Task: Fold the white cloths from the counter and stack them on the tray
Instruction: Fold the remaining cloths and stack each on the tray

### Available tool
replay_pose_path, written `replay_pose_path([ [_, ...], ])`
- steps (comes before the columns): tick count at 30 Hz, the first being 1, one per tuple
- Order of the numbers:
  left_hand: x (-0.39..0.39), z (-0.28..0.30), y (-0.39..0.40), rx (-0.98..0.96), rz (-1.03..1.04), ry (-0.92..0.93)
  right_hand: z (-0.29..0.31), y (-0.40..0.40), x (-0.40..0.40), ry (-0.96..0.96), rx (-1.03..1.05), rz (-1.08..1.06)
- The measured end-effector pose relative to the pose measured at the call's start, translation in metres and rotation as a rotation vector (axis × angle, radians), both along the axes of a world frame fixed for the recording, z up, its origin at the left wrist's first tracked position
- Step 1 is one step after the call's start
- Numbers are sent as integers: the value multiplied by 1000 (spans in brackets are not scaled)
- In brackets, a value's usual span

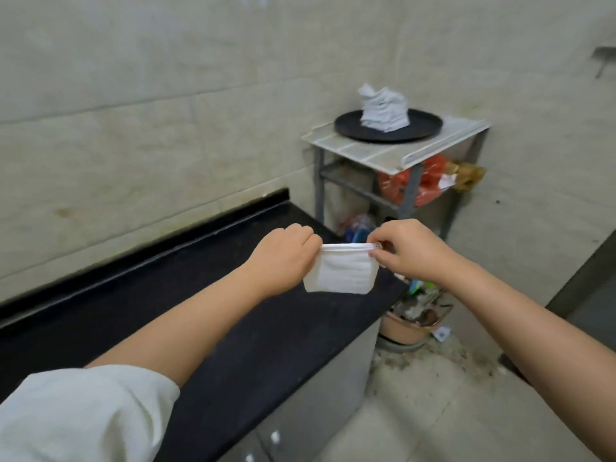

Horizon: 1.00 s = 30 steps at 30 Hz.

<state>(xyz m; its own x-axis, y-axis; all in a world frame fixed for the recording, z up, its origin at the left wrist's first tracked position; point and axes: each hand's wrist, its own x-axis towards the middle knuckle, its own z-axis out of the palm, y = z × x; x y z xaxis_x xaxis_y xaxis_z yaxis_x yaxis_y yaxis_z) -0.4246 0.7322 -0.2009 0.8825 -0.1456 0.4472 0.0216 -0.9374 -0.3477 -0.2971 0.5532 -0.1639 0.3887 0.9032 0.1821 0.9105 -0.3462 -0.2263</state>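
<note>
Two hands raised above the right end of the black worktop [160, 315], stretching one folded white cloth [341, 273] between them. Left hand [283, 258] pinching the cloth's upper left corner, fingers curled in, knuckles toward the camera. Right hand [408, 250] pinching the upper right corner, thumb and forefinger closed on the folded top edge, other fingers curled beneath. Cloth hanging down from that taut top edge as a small rectangle, its lower edge free, held in the air just over the worktop's right edge and not touching the surface. Pale sleeve [80, 415] on the left arm at the lower left corner; right forearm bare. Beyond the worktop's right end, a small metal rack [410, 191] with a pale tiled top [383, 155]. On that top, toward its back left corner, a round dark tray [353, 128]. Near the tray's middle, a tall stack of folded white cloths [385, 110], leaning a little, the topmost piece crumpled rather than flat. On the rack's lower shelf, a red bag [393, 188], with a brownish bag [466, 175] hanging at the rack's right side. Below the worktop's right edge, on the floor, a copper-coloured pot [405, 330] holding mixed clutter too blurred to tell apart. Beige tiled wall [166, 111] behind everything.
</note>
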Motion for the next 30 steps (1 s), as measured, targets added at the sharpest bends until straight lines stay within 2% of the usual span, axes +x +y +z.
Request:
replay_pose_path([
  [3,65,24,-6,119,33,18,20,-5,60,-13,39,-49],
  [8,175,57,2,98,-7,24,54,2,166,-26,60,-101],
  [11,254,69,16,-104,20,-24,78,18,239,-25,80,-145],
  [14,333,98,34,-411,130,5,104,44,318,96,111,-155],
  [19,440,143,64,-670,171,-90,143,89,426,287,266,-190],
  [22,489,159,83,-662,229,-181,155,120,478,335,354,-148],
  [30,596,176,156,-563,429,-426,163,238,613,217,498,66],
])
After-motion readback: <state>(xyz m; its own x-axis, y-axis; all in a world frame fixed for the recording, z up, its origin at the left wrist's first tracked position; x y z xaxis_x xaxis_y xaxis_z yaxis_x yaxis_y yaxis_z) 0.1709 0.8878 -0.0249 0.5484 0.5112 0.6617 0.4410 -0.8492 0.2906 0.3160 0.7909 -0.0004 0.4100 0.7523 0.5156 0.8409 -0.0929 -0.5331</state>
